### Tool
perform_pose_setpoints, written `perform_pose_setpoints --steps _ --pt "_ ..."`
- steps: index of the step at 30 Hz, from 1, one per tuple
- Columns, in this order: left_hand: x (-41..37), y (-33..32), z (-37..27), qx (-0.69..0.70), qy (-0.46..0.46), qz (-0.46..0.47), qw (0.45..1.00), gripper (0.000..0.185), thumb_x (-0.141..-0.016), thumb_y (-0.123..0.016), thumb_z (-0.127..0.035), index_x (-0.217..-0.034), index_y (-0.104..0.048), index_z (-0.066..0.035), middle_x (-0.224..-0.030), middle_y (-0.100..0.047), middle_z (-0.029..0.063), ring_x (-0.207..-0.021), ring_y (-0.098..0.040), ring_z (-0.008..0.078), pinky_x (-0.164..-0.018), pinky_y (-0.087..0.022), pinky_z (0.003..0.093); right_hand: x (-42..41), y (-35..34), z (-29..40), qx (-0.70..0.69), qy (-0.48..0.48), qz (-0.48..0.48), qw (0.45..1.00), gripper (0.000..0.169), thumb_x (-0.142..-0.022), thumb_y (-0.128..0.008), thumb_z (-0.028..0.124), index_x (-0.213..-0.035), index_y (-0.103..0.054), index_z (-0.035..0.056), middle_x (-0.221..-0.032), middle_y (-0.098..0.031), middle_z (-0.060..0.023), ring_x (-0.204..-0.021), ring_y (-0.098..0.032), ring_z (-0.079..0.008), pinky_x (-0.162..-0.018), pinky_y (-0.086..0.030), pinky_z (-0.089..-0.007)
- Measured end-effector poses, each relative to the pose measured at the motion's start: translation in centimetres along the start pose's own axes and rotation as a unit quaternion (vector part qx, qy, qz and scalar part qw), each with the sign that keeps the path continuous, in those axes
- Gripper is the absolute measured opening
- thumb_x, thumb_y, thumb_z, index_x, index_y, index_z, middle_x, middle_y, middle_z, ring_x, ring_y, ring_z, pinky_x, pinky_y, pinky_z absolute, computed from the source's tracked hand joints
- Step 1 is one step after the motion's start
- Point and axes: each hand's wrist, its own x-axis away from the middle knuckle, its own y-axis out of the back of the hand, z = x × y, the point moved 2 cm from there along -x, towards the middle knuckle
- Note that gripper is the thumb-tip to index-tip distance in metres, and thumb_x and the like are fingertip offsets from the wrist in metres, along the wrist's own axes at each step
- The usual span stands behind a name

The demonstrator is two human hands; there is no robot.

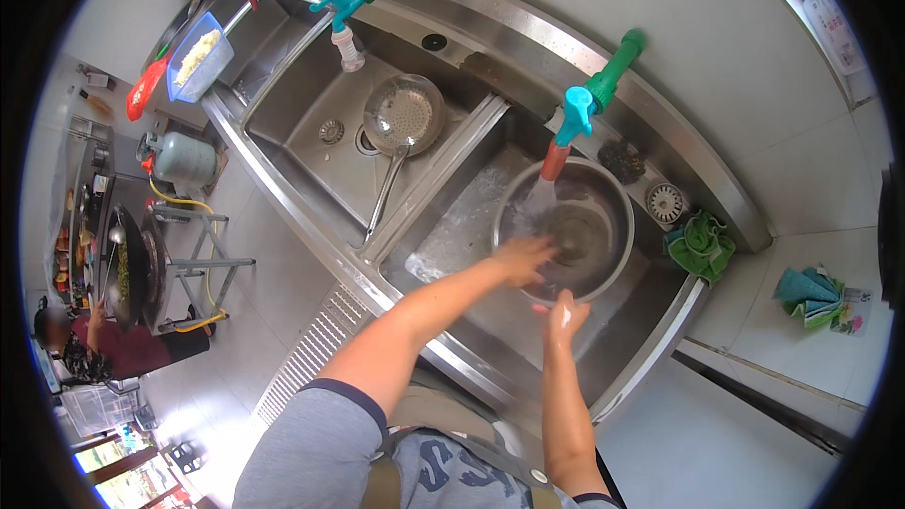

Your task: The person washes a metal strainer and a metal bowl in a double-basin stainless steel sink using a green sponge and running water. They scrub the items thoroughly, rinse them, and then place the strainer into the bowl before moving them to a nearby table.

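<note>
A round stainless steel basin (625, 240) sits in the right-hand sink (488, 339) under a running tap (576, 116) with a turquoise handle and a red spout. Water falls into its left side. My left hand (524, 259), blurred by motion, reaches over the near left rim into the basin, fingers apart and nothing visible in them. At the near rim my right hand (565, 318) grips the basin, its wrist wet and a spot of white foam on it. Water covers the basin's bottom, and part of the near rim is hidden behind my hands.
A perforated metal ladle (404, 116) lies in the middle sink. Green cloths (700, 247) and a sink strainer (664, 202) rest by the right rim. A blue basket (201, 60) of pale food stands far left. Beyond, a person (120, 350) works at a wok (127, 268) near a gas cylinder (185, 157).
</note>
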Motion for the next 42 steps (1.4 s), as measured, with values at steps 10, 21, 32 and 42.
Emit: perform_pose_setpoints --steps 10,21,32,42 --pt "0.7 -6.5 -1.8 0.518 0.454 -0.351 0.635 0.061 -0.070 -0.068 -0.019 -0.122 -0.042 0.000 -0.123 -0.046 0.0164 -0.111 -0.046 0.0295 -0.095 -0.035 0.0410 2.5 -2.6 2.0 0.080 0.134 -0.034 0.987 0.074 -0.075 -0.037 -0.004 -0.139 0.000 0.0072 -0.130 -0.031 -0.0195 -0.075 -0.059 -0.0261 -0.049 -0.055 -0.0297" --pt "9.0 2.1 0.6 0.718 0.356 -0.166 0.575 0.038 -0.075 -0.049 -0.005 -0.111 -0.042 0.006 -0.093 -0.052 0.0147 -0.080 -0.056 0.0252 -0.065 -0.053 0.0427 -3.0 -1.3 0.3 0.472 0.434 0.029 0.767 0.045 -0.074 -0.063 0.012 -0.111 -0.047 -0.0066 -0.111 -0.053 -0.0231 -0.095 -0.052 -0.0380 -0.082 -0.041 -0.0450" --pt "10.8 2.5 -3.4 0.733 0.377 -0.076 0.561 0.040 -0.076 -0.048 -0.004 -0.116 -0.043 -0.002 -0.092 -0.054 0.0106 -0.079 -0.060 0.0237 -0.061 -0.054 0.0425 -5.6 -10.9 -3.4 0.451 0.510 0.246 0.689 0.024 -0.078 -0.053 0.018 -0.094 -0.053 0.0000 -0.102 -0.052 -0.0206 -0.093 -0.049 -0.0365 -0.079 -0.040 -0.0432" --pt "7.9 -0.5 7.2 0.659 0.411 -0.136 0.616 0.033 -0.077 -0.061 -0.021 -0.097 -0.055 0.005 -0.092 -0.059 0.0175 -0.084 -0.060 0.0304 -0.068 -0.052 0.0433 -10.4 -3.2 -7.5 0.580 0.253 0.214 0.744 0.026 -0.083 -0.054 0.025 -0.076 -0.060 0.0008 -0.065 -0.059 -0.0182 -0.063 -0.059 -0.0333 -0.059 -0.044 -0.0409"
